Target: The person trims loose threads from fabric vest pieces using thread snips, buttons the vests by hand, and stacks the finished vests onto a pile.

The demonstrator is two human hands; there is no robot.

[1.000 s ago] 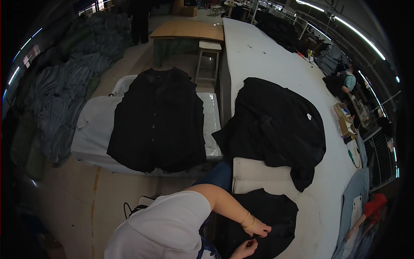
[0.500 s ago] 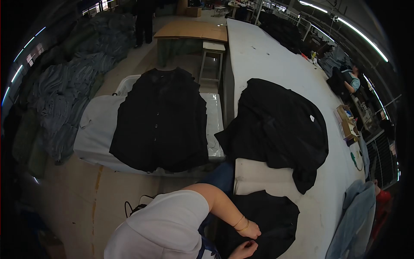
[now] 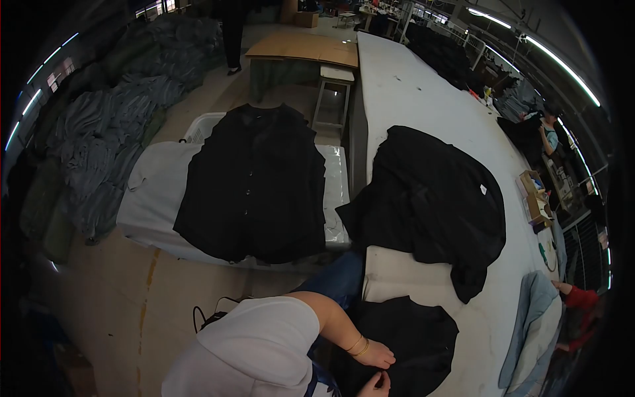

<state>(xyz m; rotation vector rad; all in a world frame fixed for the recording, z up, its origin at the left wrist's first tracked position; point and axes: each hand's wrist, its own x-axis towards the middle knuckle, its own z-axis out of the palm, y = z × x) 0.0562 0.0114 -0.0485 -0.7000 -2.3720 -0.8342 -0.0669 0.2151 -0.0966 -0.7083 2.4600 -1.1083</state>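
Under my hands a black vest (image 3: 420, 344) lies on the near end of the white-topped table. My left hand (image 3: 377, 354), with thin gold bracelets at the wrist, rests on the cloth with its fingers pinched together on it. Just below, my right hand (image 3: 376, 386) shows only in part at the frame's lower edge, thumb and fingertips closed on the black fabric. Both hands almost meet; anything small between the fingertips is hidden.
A black buttoned vest (image 3: 254, 185) is spread on a grey-covered stand at left. Another black garment (image 3: 430, 198) lies farther up the white table (image 3: 456, 112). Grey garment piles (image 3: 106, 132) line the left. At right, a red-sleeved person (image 3: 582, 298) is beside blue denim (image 3: 529, 331).
My view has shifted slightly, moving the scene a little right. My two hands have come closer together over the black vest. At right, the red-sleeved arm reaches farther toward the denim.
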